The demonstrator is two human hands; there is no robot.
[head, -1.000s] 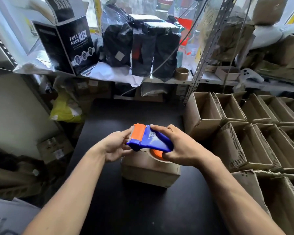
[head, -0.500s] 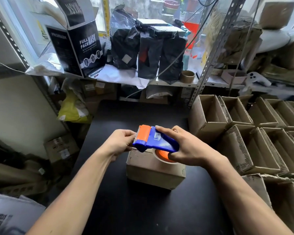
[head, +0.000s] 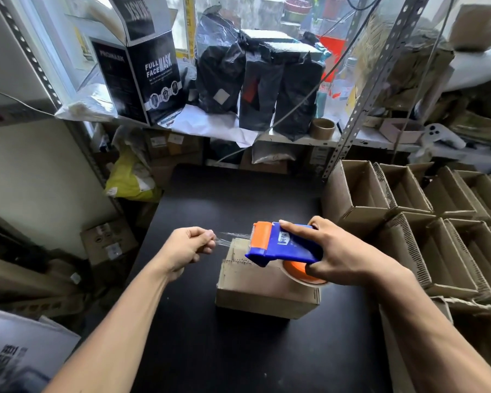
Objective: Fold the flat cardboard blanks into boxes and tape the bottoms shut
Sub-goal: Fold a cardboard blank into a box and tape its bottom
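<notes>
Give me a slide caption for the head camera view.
Left hand pulls clear tape from dispenser above cardboard box.

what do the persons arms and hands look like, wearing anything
Both forearms are bare from the bottom edge of the picture up to the wrists: no sleeves show in the frame. The left hand and the right hand wear no gloves. No watch, bracelet or ring shows on the sides that face the camera. The fingernails that show are short and plain, with no polish.
</notes>
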